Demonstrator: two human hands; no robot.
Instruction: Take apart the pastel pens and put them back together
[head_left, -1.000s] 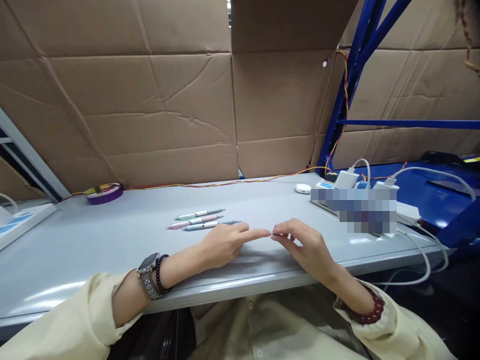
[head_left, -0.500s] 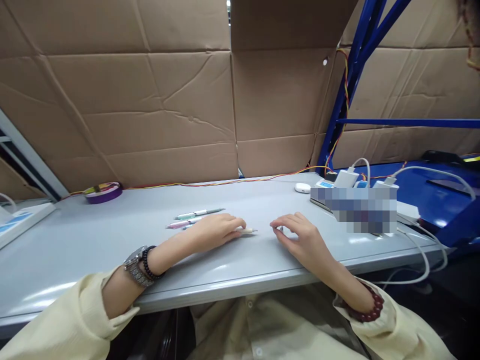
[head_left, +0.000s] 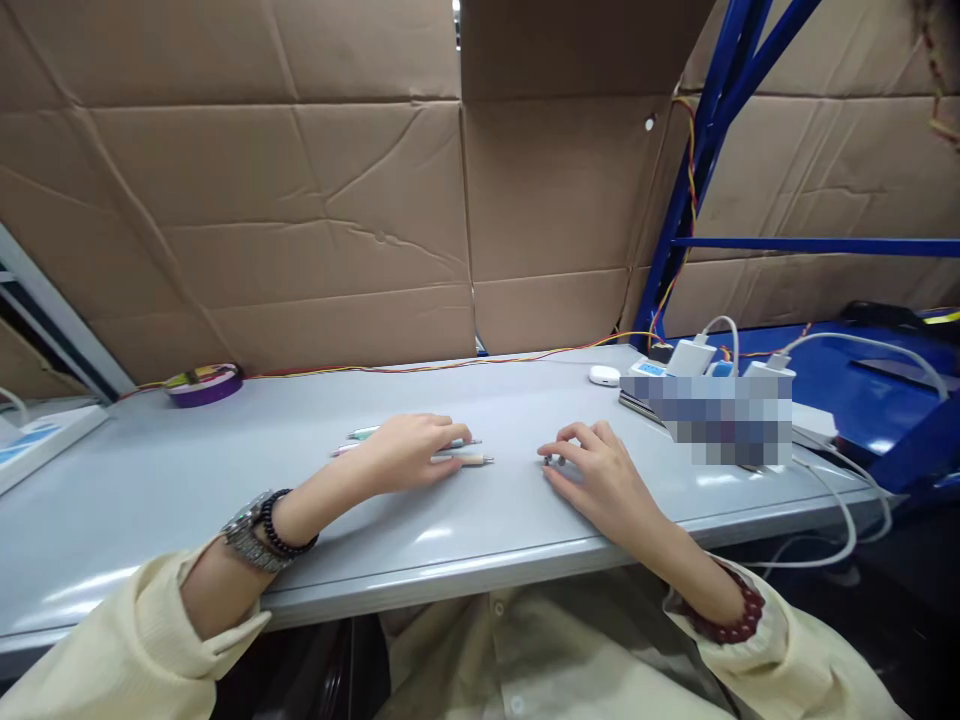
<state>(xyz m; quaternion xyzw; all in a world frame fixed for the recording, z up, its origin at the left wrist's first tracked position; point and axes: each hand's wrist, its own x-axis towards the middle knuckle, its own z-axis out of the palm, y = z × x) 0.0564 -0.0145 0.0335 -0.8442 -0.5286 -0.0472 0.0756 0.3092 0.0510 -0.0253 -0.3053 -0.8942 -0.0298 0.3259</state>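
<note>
On the desk, my left hand (head_left: 411, 455) lies over several pens, fingers bent and thumb low. The cream pen (head_left: 474, 460) lies at its thumb, its tip pointing right; my hand covers the rest. Just above it, the front of another pen (head_left: 466, 443) shows under my index finger. Behind the hand, the ends of a green pen (head_left: 363, 434) and a pink pen (head_left: 345, 450) stick out to the left. My right hand (head_left: 600, 470) rests to the right, thumb and fingers curled round small shiny metallic pieces (head_left: 556, 460), too small to name.
A purple-edged roll of tape (head_left: 204, 386) sits at the back left, near a white power strip (head_left: 46, 440). A white earbud case (head_left: 604, 375) lies at the back right. Chargers (head_left: 691, 356) and white cables (head_left: 847, 520) crowd the right side beside a blurred-out item.
My left hand has shifted left, and the cream pen has moved left with it. A second pen tip now shows under my index finger. My right fingers have opened slightly around the small pieces.
</note>
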